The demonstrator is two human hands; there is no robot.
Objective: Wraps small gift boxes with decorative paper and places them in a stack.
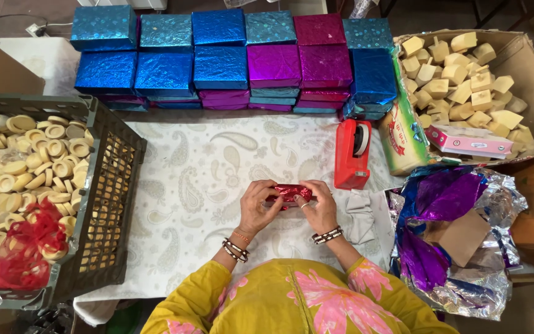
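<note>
A small block wrapped in shiny red foil (pixel 289 193) lies between my two hands over the white paisley cloth (pixel 193 179). My left hand (pixel 256 206) grips its left end, fingers curled over the foil. My right hand (pixel 320 206) holds the right end, with thumb and fingers pressing the foil down. Both wrists wear beaded bracelets, and my yellow flowered sleeves fill the bottom of the view.
A red tape dispenser (pixel 351 154) stands just right of my hands. Stacked blue and magenta foil-wrapped boxes (pixel 236 62) line the far edge. A dark crate (pixel 107 185) of round yellowish pieces sits left. A cardboard box (pixel 526 68) of pale blocks and loose foil sheets (pixel 452 235) lie right.
</note>
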